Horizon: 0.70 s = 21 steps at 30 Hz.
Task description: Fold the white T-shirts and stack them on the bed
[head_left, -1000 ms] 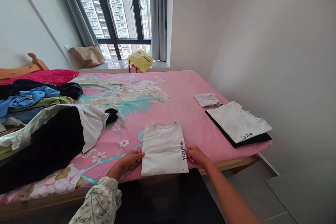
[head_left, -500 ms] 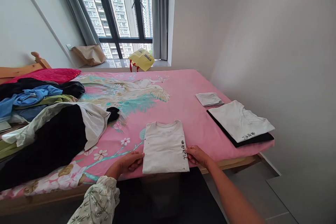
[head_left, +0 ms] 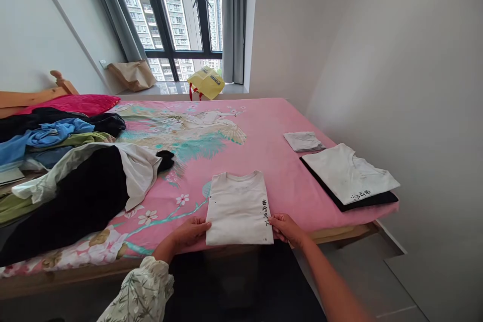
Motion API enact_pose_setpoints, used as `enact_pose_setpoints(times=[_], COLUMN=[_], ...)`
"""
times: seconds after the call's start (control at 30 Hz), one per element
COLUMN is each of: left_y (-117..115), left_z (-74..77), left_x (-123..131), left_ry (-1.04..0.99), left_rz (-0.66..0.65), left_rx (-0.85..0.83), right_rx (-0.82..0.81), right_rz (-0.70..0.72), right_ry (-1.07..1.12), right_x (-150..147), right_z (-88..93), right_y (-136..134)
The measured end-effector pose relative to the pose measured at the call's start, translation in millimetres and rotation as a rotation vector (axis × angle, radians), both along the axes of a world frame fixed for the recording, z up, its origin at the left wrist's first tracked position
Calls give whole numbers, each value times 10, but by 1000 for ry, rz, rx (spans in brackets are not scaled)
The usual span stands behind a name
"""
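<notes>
The white shirt (head_left: 238,211) lies folded at the near edge of the bed (head_left: 264,146). The left hand (head_left: 191,232) pinches one side in its grip and the right hand (head_left: 287,229) pinches the other. If one hand pulls harder, the folds might come loose; a tug toward the near edge could make it slip off. The shirt looks soft and thin, almost square, with a round neck. A flat folded pile (head_left: 339,171) sits near the right corner, and a lumpy heap of clothes (head_left: 90,193) lies toward the left edge.
</notes>
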State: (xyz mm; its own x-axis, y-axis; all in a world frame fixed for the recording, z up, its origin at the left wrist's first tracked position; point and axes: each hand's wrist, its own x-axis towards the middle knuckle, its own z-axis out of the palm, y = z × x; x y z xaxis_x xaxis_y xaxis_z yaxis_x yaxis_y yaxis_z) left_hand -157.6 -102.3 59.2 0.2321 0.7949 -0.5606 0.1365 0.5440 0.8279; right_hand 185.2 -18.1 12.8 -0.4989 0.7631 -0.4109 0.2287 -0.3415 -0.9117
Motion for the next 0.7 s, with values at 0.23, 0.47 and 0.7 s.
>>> enact_pose_setpoints(times=[0.23, 0.47, 0.7], left_y=[-103, -323, -481], left_z=[50, -9, -168], left_x=[69, 87, 210], left_ry=[35, 56, 92], left_rz=[-3, 6, 220], left_rx=[-5, -37, 17], right_rx=[6, -28, -5], right_rz=[11, 4, -67], right_ry=[47, 72, 20], right_x=[4, 10, 8], right_z=[-48, -74, -90], right_y=[-88, -191, -301])
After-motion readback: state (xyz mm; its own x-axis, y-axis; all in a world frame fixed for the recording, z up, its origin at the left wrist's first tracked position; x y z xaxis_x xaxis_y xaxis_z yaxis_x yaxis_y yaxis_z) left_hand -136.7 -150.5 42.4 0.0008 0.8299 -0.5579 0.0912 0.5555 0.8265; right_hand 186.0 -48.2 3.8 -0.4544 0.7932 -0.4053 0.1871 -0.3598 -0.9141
